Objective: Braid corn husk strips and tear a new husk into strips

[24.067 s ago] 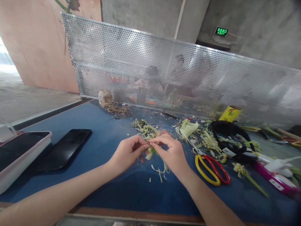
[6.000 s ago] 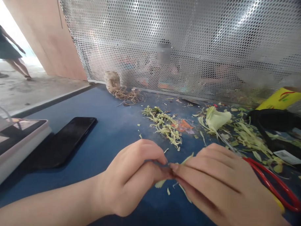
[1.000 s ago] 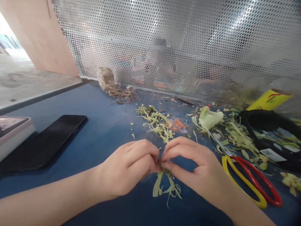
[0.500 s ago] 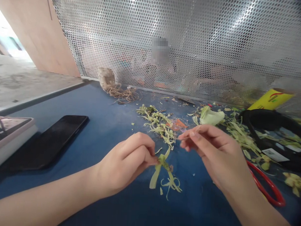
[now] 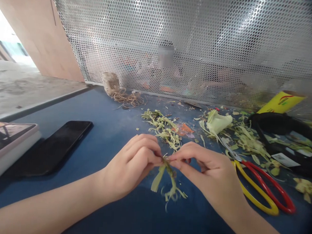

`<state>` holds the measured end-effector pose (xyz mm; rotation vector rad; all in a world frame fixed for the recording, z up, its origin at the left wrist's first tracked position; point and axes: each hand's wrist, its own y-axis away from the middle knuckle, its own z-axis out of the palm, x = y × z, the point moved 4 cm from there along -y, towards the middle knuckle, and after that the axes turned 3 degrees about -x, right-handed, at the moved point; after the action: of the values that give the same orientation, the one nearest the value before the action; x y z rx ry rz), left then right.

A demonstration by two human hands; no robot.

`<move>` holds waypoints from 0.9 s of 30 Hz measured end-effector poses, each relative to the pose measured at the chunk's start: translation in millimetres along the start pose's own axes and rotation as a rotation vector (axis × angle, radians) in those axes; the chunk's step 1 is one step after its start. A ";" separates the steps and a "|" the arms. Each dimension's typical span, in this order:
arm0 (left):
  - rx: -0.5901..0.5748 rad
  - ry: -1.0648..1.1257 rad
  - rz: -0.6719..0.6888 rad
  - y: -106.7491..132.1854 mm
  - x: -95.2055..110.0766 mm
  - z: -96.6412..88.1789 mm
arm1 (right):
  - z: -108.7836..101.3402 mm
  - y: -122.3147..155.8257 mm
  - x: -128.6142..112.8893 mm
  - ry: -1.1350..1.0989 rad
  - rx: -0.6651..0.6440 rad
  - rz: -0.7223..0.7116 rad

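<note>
My left hand (image 5: 134, 164) and my right hand (image 5: 207, 173) meet over the blue table (image 5: 106, 135), fingertips pinched together. Between them they grip a small bundle of pale green leaf strips (image 5: 166, 182), whose loose ends hang down and curl toward the table. Both hands are closed on its top end. A pile of shredded green strips (image 5: 164, 127) lies just beyond the hands.
Scissors with yellow and red handles (image 5: 261, 192) lie right of my right hand. A black phone (image 5: 52, 147) and a white-edged tablet (image 5: 9, 139) sit at the left. A twine roll (image 5: 111, 84), leaf scraps (image 5: 217, 122), a black strap (image 5: 283, 131) and a perforated metal screen (image 5: 199, 47) stand behind.
Half a second ago my right hand was lifted away to the right, leaving the bundle in my left hand alone. It has come back and pinches the bundle again.
</note>
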<state>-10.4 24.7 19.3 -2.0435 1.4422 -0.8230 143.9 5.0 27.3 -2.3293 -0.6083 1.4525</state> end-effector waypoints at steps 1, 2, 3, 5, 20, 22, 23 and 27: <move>-0.005 -0.007 -0.001 0.3 -0.4 0.3 | -0.1 0.0 0.3 0.014 0.004 0.000; -0.014 -0.017 -0.001 0.6 -0.6 0.7 | -0.3 0.1 -0.1 0.029 0.009 -0.013; -0.024 -0.028 -0.001 0.8 -0.5 1.0 | -0.3 0.2 -1.0 0.042 0.012 -0.041; -0.036 -0.045 -0.021 1.1 -0.5 1.4 | -0.1 0.9 -3.8 0.070 0.016 -0.121; -0.272 0.270 -0.233 2.4 -6.3 13.0 | 6.0 6.6 -6.2 0.235 -0.145 -0.277; -0.279 0.277 -0.278 1.4 -6.0 12.9 | 7.3 8.2 -6.6 0.296 -0.152 -0.281; -0.280 0.268 -0.304 0.9 -5.9 13.1 | 8.1 9.0 -6.4 0.333 -0.147 -0.281; -0.303 0.210 -0.420 0.4 -6.4 16.7 | 11.5 11.2 -3.6 0.483 -0.091 -0.292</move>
<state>-0.3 31.6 6.3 -2.6140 1.3257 -1.0653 134.2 -5.8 19.7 -2.4076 -0.8367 0.7127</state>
